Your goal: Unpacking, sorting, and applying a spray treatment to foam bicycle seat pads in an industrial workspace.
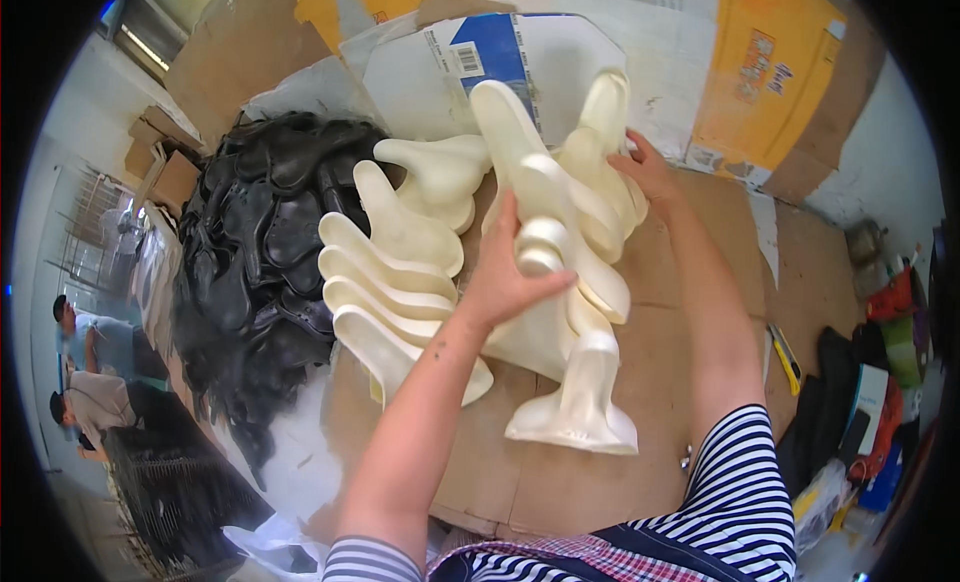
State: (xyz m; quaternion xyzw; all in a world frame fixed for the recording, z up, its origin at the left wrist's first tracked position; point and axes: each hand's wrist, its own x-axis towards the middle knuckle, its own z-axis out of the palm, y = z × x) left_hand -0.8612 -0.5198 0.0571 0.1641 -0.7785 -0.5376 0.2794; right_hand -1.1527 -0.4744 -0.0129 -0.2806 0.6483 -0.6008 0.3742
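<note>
Cream bicycle saddle foam pads (545,197) stand nested in an uneven stack in front of me, one pad (580,402) jutting out toward me at the near end. My left hand (505,277) lies against the stack's left side, thumb and index finger spread wide. My right hand (648,174) touches the far right pad (605,107) with thumb and index finger apart; its other fingers are partly hidden. Left of the stack, a row of more cream pads (390,272) leans together, with another pad (440,172) lying behind them.
A large heap of black saddle shells (270,222) fills the left. Cardboard (600,492) covers the table, with a white and blue carton panel (560,57) behind. A yellow utility knife (785,360) lies right, near red and blue odds and ends. Two people (105,397) are far left.
</note>
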